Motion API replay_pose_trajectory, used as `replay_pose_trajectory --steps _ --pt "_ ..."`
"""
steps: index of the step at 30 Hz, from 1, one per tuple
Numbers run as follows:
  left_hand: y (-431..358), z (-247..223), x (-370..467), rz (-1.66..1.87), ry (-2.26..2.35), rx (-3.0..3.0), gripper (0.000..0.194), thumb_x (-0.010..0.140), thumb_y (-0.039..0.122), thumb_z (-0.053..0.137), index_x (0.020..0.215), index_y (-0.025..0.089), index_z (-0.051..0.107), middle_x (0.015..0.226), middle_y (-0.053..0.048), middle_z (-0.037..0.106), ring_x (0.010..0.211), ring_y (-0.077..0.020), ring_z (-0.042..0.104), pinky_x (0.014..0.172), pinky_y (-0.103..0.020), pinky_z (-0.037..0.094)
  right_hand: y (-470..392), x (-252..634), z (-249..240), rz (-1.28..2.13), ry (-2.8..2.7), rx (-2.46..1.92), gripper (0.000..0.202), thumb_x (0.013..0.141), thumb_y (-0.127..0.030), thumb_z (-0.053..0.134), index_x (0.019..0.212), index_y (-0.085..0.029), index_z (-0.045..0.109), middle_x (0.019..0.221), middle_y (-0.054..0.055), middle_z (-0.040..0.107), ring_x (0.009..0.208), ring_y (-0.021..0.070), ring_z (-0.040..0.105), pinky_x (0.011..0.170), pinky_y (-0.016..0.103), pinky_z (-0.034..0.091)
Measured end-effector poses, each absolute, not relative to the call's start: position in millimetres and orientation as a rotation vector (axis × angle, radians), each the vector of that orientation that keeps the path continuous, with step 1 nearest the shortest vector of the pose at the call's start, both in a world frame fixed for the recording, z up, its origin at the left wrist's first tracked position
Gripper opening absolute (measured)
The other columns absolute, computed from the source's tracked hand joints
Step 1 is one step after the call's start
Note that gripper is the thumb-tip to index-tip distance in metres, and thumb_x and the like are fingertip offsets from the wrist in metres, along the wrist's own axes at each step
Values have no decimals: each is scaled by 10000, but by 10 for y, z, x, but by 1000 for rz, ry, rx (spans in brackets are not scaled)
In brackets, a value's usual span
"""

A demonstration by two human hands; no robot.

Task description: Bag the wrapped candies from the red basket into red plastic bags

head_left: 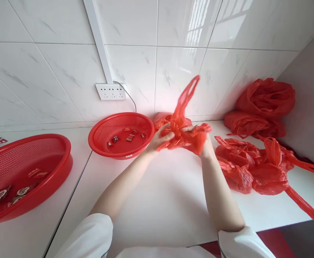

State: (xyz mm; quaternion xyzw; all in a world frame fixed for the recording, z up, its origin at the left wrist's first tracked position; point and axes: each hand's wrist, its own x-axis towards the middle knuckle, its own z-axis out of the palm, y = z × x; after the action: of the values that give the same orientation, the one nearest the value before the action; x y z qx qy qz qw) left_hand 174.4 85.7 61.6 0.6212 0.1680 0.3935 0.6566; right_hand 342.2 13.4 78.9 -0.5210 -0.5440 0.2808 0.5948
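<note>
A thin red plastic bag (181, 114) is held up in front of me, above the white table. Its long handle loop points up and to the right. My left hand (160, 139) has its fingers closed on the bag's left side. On the other side, my right hand (206, 147) grips the same bag, with most of its fingers covered by the crumpled plastic. What the bag contains, if anything, cannot be made out. Another red bundle (160, 119) lies behind it against the wall. Close to my left hand stands a round red basket (100, 152) with several small wrapped sweets (130, 137).
A larger red basket (62, 172) with wrapped snacks (23, 191) stands at left. Filled, knotted red bags (270, 179) lie at right, one handle past the table's edge. Behind them are stacked rolls of red bags (266, 98). A power socket (111, 92) and cable are on the tiled wall.
</note>
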Motion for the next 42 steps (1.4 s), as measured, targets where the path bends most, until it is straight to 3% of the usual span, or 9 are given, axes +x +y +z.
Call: replay_pose_trajectory --steps 6,14,19,23,28,31,34,37,42 --pt "598 622 1290 1346 850 1478 358 840 502 584 717 167 603 709 -15 626 752 -165 621 689 -264 496 -32 3009 828 741 -1672 -1228 414 788 -375 650 1181 -254 602 1182 42 636 914 181 627 792 321 512" --pt "319 578 562 1592 957 898 280 825 486 599 933 228 605 925 -32 652 775 -149 626 571 -228 479 -195 3158 869 1200 -1477 -1048 357 783 -392 682 1055 -162 655 929 65 715 827 184 671 722 308 534" --pt "10 511 56 1654 1032 1061 242 828 429 623 833 191 582 653 35 483 486 -62 412 416 -179 304 -368 3271 874 1039 -1423 -1118 285 798 -423 673 929 -170 689 859 43 707 746 156 646 685 279 510" --pt "-372 531 -50 1941 1131 1575 129 844 275 606 956 214 586 793 2 562 670 -106 549 605 -227 462 -457 3171 827 1069 -1499 -1078 285 846 -451 613 900 -178 674 837 29 690 760 158 636 705 279 501" --pt "-683 684 165 1245 1008 2784 323 848 202 580 1163 258 617 1208 -75 621 1189 -245 535 1028 -434 417 -585 2868 743 1118 -1719 -1006 342 863 -491 567 915 -180 698 933 53 702 878 195 644 830 325 498" --pt "-639 564 232 958 957 2993 261 884 143 497 1046 250 670 1078 -52 682 1139 -218 576 1096 -476 344 -652 2714 615 1099 -1745 -969 329 862 -480 572 929 -187 706 992 56 701 954 198 636 890 325 475" --pt "-603 357 164 958 908 3064 288 891 85 430 951 228 673 921 -35 704 971 -178 637 1053 -436 403 -587 2694 362 1103 -1474 -1011 326 872 -491 540 879 -185 652 881 34 685 770 160 633 698 272 496" --pt "-710 257 63 786 859 3099 311 881 68 392 963 212 655 1016 -68 693 997 -188 632 949 -367 481 -384 2815 68 1017 -1139 -1053 331 846 -521 532 847 -194 582 778 5 651 619 134 583 583 248 461" --pt "-891 305 89 104 984 2953 262 871 127 379 855 185 633 795 -75 673 633 -190 632 576 -293 476 -276 2910 -14 902 -1049 -1188 321 846 -495 516 916 -193 601 950 69 680 830 198 645 748 329 504"
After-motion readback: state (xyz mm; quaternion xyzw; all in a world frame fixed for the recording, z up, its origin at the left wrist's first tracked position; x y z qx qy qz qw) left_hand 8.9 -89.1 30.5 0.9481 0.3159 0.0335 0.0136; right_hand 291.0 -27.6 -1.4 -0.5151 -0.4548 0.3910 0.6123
